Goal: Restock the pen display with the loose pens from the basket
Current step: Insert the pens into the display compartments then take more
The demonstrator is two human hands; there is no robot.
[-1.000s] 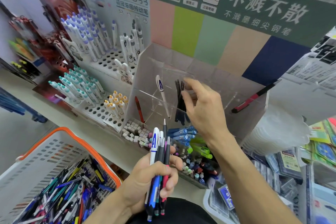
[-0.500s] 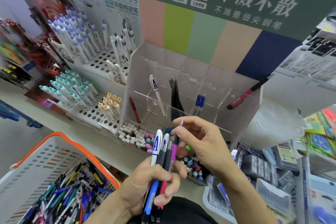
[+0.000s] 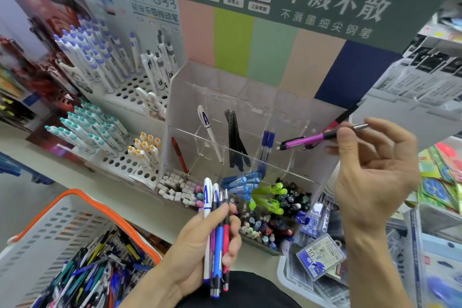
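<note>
The clear acrylic pen display [image 3: 250, 132] stands just beyond both hands, its thin transparent dividers forming open-topped cells; the rear cells hold only a few pens each, so there is free room inside them, while the front cells nearest the left hand are packed with blue, green and dark pens. The right hand [image 3: 370, 175] is raised to the right of the display's upper edge, fingers loosely curled, thumb and fingertips pinching a slim magenta pen [image 3: 307, 141] with a black grip and metal tip; the pen lies nearly level, its clip end reaching over the right rear cells. The left hand [image 3: 207, 240] sits lower, in front of the display, fingers wrapped round a bunch of pens [image 3: 216, 232]: a white one with blue print, a blue one, a red one, tips up. Below and left of that hand, the white perforated plastic basket [image 3: 50, 227] with an orange rim holds a tangled heap of loose pens [image 3: 92, 277].
</note>
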